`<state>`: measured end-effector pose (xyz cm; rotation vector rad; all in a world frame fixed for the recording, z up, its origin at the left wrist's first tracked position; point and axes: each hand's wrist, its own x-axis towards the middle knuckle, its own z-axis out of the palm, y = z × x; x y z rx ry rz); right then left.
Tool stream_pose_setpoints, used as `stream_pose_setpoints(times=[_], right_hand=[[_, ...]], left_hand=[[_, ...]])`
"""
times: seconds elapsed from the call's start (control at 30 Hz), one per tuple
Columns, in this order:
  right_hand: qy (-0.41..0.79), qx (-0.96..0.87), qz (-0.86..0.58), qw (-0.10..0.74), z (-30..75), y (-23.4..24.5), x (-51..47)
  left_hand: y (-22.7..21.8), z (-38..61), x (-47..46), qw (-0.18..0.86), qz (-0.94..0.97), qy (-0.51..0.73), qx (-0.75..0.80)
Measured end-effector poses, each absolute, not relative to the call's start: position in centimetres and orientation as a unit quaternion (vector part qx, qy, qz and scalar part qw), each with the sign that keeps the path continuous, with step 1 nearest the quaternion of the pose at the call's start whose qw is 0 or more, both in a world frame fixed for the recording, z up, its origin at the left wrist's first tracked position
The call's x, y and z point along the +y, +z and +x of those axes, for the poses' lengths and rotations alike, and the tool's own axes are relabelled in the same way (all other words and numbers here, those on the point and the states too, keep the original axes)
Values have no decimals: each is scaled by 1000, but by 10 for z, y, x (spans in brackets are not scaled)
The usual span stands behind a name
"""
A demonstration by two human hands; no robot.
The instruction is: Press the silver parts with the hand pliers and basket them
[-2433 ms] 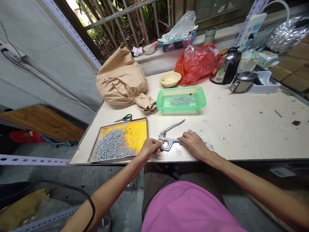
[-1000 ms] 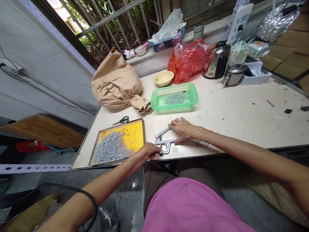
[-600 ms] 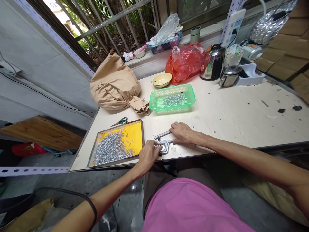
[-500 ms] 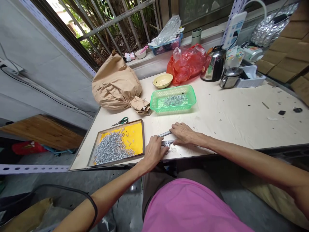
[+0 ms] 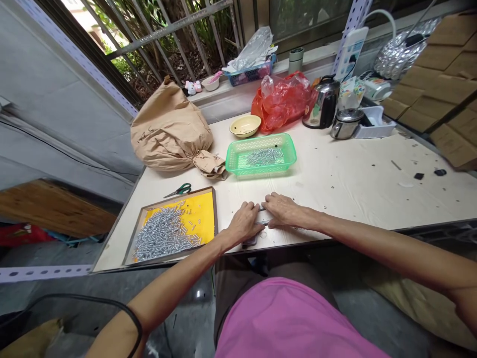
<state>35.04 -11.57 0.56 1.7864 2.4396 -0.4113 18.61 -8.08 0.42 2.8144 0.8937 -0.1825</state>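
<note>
Near the front edge of the table, my left hand (image 5: 244, 221) and my right hand (image 5: 282, 209) face each other a short way apart. Two narrow grey bars (image 5: 262, 223) run between them, and the fingers of both hands are closed on their ends. Whether the bars belong to one tool is hidden by the hands. A dark, flat piece (image 5: 249, 242) shows partly under my left hand. Left of that hand lies a shallow tray (image 5: 215, 214) with a yellow lining, heaped with small silvery metal parts (image 5: 164, 233).
Behind the hands stands a green plastic basket (image 5: 261, 170) holding more silvery parts. Green-handled scissors (image 5: 183, 189) lie behind the tray. Farther back are a brown paper sack (image 5: 171, 129), a yellow bowl (image 5: 245, 127), a red plastic bag (image 5: 281, 104) and a kettle (image 5: 323, 102).
My left hand has shifted to the right, closer to my right hand, and covers more of the grey bars. The view has swung slightly right.
</note>
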Motion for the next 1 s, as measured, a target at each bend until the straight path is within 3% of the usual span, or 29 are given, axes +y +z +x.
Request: stream_pose_setpoints(times=[0.43, 0.77, 1.0], right_hand=[[-138, 798, 584, 58, 347, 9, -125], [-168, 821, 542, -64, 378, -1, -117], [-57, 787, 614, -24, 367, -6, -87]], left_hand=[[2, 194, -88, 132, 932, -42, 336], [-36, 174, -126, 116, 939, 117, 302], [-38, 180, -151, 165, 931, 137, 297]])
